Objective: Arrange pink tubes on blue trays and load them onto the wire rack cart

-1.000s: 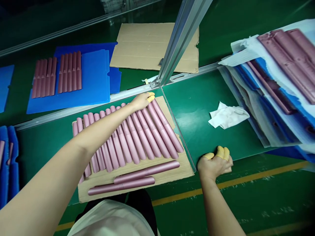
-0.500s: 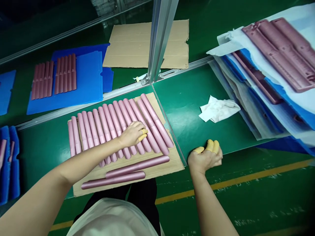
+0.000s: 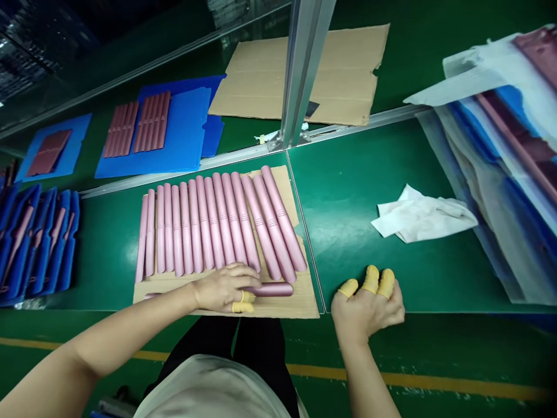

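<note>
The left hand (image 3: 224, 288) sits half-closed over a crosswise pink tube (image 3: 274, 289), touching it; whether it grips, I cannot tell. From that hand, at 12 o'clock, about fifteen more tubes (image 3: 204, 226) lie side by side on a cardboard sheet (image 3: 300, 296), their tips fanning slightly at 1 o'clock. A small tube end (image 3: 148, 295) shows beyond the left wrist, at 9 o'clock. The tubes are matte pink with fine ribbed bands. The right hand (image 3: 365, 307) is open, fingers spread, holding nothing, at the near edge of the green belt (image 3: 348, 203). Yellow finger cots (image 3: 371, 280) cover its fingertips. A white cloth (image 3: 420, 215) lies at 1 o'clock from it, and a blue sheet (image 3: 183, 148) bearing more tubes lies across the belt's rail.
</note>
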`<state>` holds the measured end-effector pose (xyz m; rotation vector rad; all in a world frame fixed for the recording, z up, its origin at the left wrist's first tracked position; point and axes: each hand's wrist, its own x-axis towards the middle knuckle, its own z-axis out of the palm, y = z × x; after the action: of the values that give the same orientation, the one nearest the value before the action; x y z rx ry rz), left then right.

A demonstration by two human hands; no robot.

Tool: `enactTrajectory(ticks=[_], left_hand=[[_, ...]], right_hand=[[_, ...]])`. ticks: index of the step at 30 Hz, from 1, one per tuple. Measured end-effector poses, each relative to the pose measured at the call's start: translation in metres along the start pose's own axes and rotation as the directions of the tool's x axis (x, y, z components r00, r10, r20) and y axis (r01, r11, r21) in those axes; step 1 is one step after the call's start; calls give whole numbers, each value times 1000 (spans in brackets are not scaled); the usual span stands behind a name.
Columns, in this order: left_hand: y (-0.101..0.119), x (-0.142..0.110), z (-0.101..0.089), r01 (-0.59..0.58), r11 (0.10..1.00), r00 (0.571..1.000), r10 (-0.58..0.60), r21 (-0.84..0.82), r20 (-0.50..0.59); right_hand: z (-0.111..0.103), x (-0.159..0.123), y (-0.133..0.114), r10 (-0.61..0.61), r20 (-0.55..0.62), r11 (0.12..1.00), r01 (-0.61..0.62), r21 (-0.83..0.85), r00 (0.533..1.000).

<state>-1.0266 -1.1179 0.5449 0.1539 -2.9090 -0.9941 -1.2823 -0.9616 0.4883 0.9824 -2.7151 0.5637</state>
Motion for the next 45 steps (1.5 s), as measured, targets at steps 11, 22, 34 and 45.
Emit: enactTrajectory(ticks=[11, 22, 34, 45], left_hand=[[-52, -20, -27, 720, 692, 539, -602, -47, -589], [-156, 70, -83, 745, 667, 577, -626, 24, -525], [-172, 127, -78, 614, 786, 738, -605, -74, -299], [-162, 157, -83, 561, 818, 790, -575, -128, -210]], right_hand=[[-27, 38, -37, -507, 75, 791, 430, 435, 859], [0, 23, -67, -563, 349, 814, 429, 391, 749], [9, 30, -55, -583, 274, 726, 339, 599, 764], [12, 34, -45, -624, 198, 633, 340, 696, 756]])
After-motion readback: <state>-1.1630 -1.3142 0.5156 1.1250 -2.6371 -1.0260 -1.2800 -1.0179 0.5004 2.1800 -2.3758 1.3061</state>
